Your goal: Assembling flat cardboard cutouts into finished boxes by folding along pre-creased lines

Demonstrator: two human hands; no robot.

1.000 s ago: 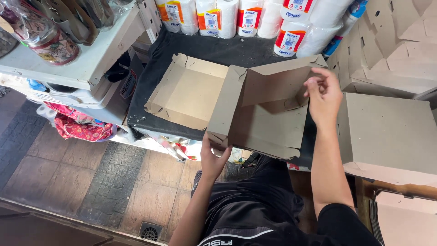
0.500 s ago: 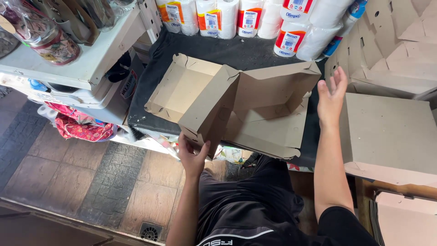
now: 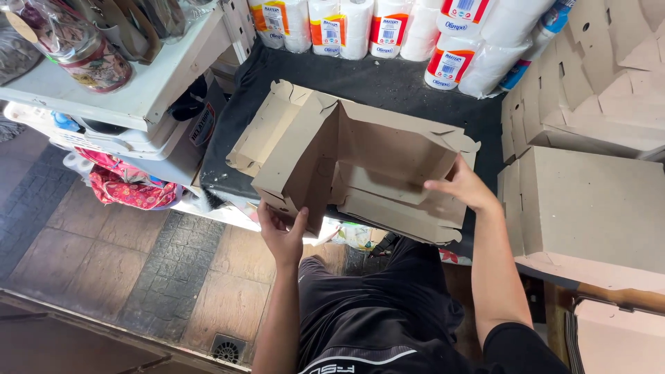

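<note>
A brown cardboard box blank (image 3: 388, 166), partly folded, lies on the black-covered table (image 3: 388, 83). Its left side panel stands raised and its back wall is upright. My left hand (image 3: 282, 232) grips the lower corner of that raised left panel. My right hand (image 3: 463, 187) rests flat with spread fingers on the inner right part of the blank. Under it, to the left, another folded cardboard tray (image 3: 260, 131) shows.
Paper roll packs (image 3: 388, 28) line the back of the table. Stacks of folded cardboard boxes (image 3: 589, 187) stand at the right. A white shelf (image 3: 118, 97) with jars is at the left, above a stone-tile floor (image 3: 104, 263) with a drain (image 3: 227, 350).
My left hand has folded the left panel further up. My right hand has come down from the blank's upper right edge onto its inside right part.
</note>
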